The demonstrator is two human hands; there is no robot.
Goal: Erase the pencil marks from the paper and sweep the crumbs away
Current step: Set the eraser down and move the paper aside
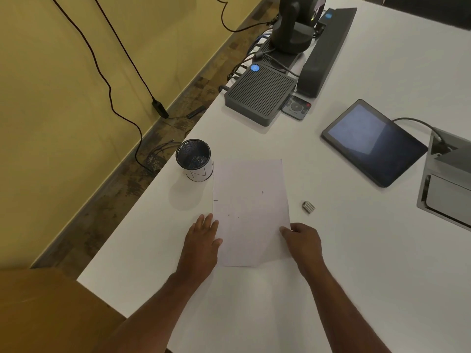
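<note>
A white sheet of paper point(251, 212) lies on the white table point(356, 250), with a few short dark pencil marks and specks near its middle. My left hand point(204, 240) rests flat at the paper's left edge, fingers spread, thumb on the sheet. My right hand point(302, 240) pinches the paper's right edge near the lower corner. A small grey eraser point(308, 207) lies on the table just right of the paper, apart from both hands.
A black mesh cup point(194, 159) stands at the paper's top left corner near the table edge. A tablet point(374, 142) lies at the right, a grey box point(260, 96), a remote point(296, 107) and a camera point(295, 24) at the back. A floor box point(448, 179) sits at far right.
</note>
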